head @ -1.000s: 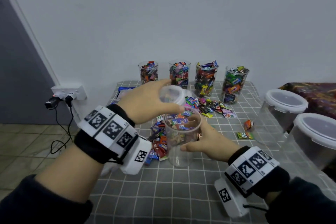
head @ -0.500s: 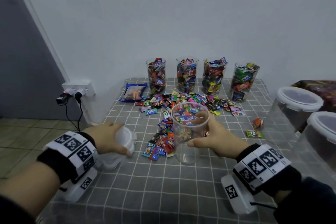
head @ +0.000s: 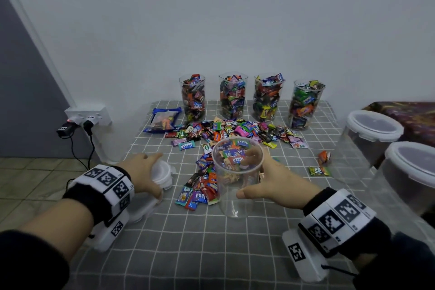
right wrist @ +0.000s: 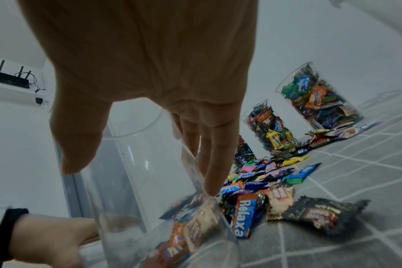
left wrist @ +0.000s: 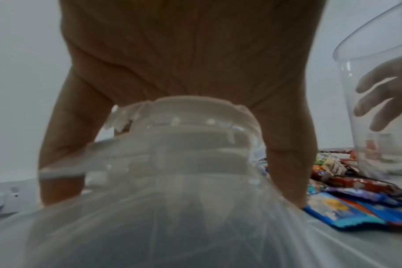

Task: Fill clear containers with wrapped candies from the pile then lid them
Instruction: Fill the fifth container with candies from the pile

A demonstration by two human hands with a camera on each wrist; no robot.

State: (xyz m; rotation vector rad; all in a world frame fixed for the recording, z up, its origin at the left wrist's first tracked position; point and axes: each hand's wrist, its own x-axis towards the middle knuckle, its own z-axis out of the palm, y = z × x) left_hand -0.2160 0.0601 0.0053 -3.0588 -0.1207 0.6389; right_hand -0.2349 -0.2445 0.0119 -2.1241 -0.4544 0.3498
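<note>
Two hands are at work in front of me. My right hand (head: 273, 178) is wrapped around an empty clear container (head: 236, 179) standing upright on the surface (head: 211, 247), thumb on the near wall and fingers curled round the far side, visible through the plastic in the left wrist view. My left hand (head: 143, 172) is cupped over a stack of translucent white lids (head: 162, 173) at the left edge of the surface, thumb and fingers curled down on either side of the stack; the left wrist view shows the palm resting on the top lid.

Just behind and to the left of the held container lies the pile of wrapped candies (head: 226, 132), some touching the container's base, several with Relaxa wrappers. Beyond the pile, four clear containers filled with candies (head: 249, 99) stand in a row near the wall, none lidded. A blue candy bag (head: 163, 120) lies left of the pile. Two loose candies, one orange (head: 324, 157) and one green (head: 319, 171), sit apart on the right. At the right edge stand two large clear tubs with white lids (head: 374, 125). A wall socket with plugs (head: 88, 116) is on the left.
</note>
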